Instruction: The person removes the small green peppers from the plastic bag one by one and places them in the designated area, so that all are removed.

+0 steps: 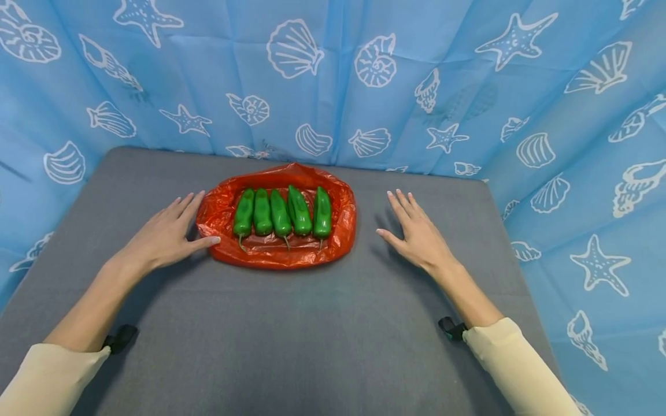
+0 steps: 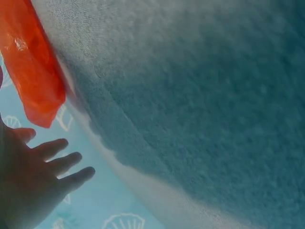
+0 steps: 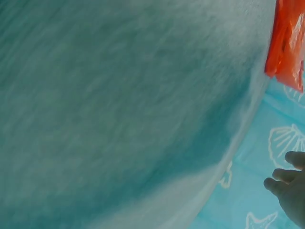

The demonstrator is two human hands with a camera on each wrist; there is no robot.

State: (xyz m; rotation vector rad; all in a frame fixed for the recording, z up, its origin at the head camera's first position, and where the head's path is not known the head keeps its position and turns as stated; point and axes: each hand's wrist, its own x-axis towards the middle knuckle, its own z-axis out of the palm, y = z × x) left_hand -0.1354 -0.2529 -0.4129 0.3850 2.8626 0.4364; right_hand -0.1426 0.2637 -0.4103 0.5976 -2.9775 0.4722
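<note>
Several green peppers (image 1: 280,214) lie side by side, stems mostly toward me, in a container wrapped in red plastic (image 1: 281,261). At its left end is my left hand (image 1: 169,234), fingers extended and thumb reaching over the near left rim; whether it touches the plastic I cannot tell. My right hand (image 1: 418,234) hovers over the table, apart from the container's right side, fingers straight and holding nothing. In the left wrist view the left hand (image 2: 33,176) shows spread fingers below the red plastic (image 2: 33,62). Only some fingers of the right hand (image 3: 290,186) show in the right wrist view.
The grey table (image 1: 312,335) has its back edge just behind the container. A blue curtain (image 1: 343,86) with white shells and starfish hangs behind the table and along its sides. Dark wrist devices (image 1: 122,339) sit at both cream sleeves (image 1: 520,364).
</note>
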